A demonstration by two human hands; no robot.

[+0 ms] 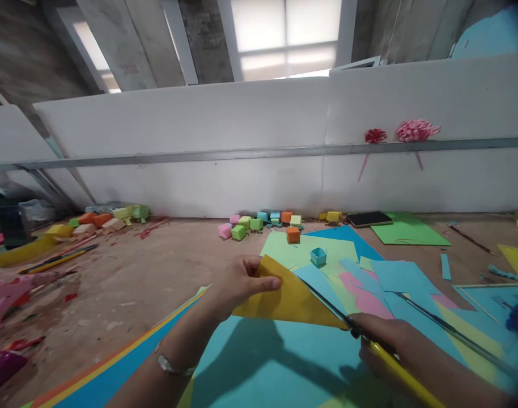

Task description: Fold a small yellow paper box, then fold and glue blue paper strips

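Above the near part of the desk (178, 243), over a large light-blue sheet (229, 351), the yellow sheet (288, 297) hangs tilted between the person's hands. The left hand (242, 283) has it in a closed pinch near its far-left corner, thumb flat on the upper face and fingers behind. The right hand (390, 337) is curled round the yellow-handled scissors (327, 300), though how widely its fingers are spread is partly hidden. The sheet's narrow end points right and a little towards the person, and its long axis slants that way from the pinched end; the blades lie along its far right edge, their tips angled back towards the left thumb. That angle is the main worry: a slip of the right wrist could bring the tips against the thumb. Being thin and pinched only at one end, the sheet could also bend or twist under blade pressure, leaving a ragged or crooked edge. Loose pieces such as the pink scrap (369, 300) lie close behind the blades and could catch if the scissors dip, while a wide swing might knock the small blue paper box (318, 256) just beyond.
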